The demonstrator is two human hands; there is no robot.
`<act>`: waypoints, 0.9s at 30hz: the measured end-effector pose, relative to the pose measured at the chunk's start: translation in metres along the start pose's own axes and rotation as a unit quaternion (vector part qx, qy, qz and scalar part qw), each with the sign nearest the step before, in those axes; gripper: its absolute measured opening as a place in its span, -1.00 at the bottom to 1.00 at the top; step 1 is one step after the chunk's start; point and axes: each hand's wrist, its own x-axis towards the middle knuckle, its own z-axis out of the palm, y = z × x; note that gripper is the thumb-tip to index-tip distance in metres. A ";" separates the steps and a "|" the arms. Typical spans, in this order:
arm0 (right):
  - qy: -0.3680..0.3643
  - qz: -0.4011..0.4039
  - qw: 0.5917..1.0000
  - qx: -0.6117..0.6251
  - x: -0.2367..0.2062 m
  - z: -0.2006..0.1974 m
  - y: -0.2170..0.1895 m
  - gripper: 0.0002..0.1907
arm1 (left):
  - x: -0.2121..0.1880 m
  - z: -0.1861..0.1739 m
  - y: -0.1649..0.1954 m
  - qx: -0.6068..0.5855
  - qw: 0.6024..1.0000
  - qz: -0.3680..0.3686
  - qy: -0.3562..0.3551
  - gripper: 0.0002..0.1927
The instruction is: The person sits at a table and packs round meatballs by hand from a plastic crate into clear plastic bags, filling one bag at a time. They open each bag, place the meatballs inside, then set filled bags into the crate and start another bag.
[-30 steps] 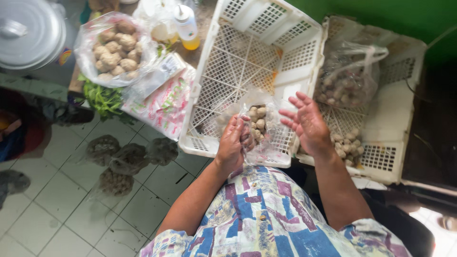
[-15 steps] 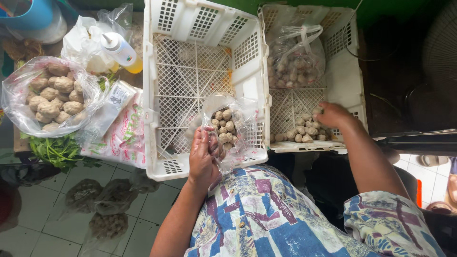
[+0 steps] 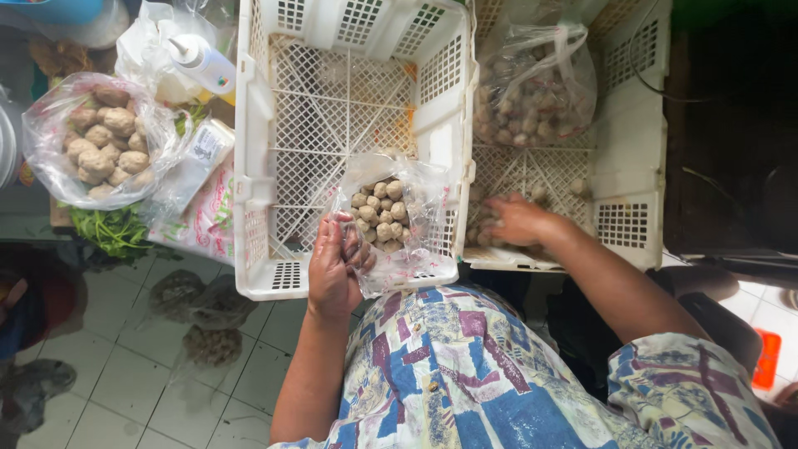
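Meatballs (image 3: 381, 209), seen from the head camera, are sitting in a clear plastic bag (image 3: 397, 218) over the near edge of the left white crate (image 3: 266, 125). At seven o'clock of the bag, the left hand (image 3: 337, 270) is pinching its rim with closed fingers. At three o'clock, the right hand (image 3: 515, 220) is reaching with fingers curled among loose meatballs (image 3: 486, 234) in the right white crate (image 3: 628, 158); whether it is holding any, I cannot tell.

I'm seeing the right hand (image 3: 517, 221) blurring, so its fingertips and the loose balls (image 3: 486, 233) under them are smearing together. The left hand's (image 3: 337, 270) fingers are hiding the near edge of the clear bag (image 3: 391, 218). The top edge is cutting off the white crate (image 3: 258, 125).
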 end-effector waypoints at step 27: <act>0.062 0.189 0.972 -0.123 0.021 -0.030 0.131 -0.58 | -0.004 -0.002 -0.010 0.036 0.997 0.057 -0.031 -0.66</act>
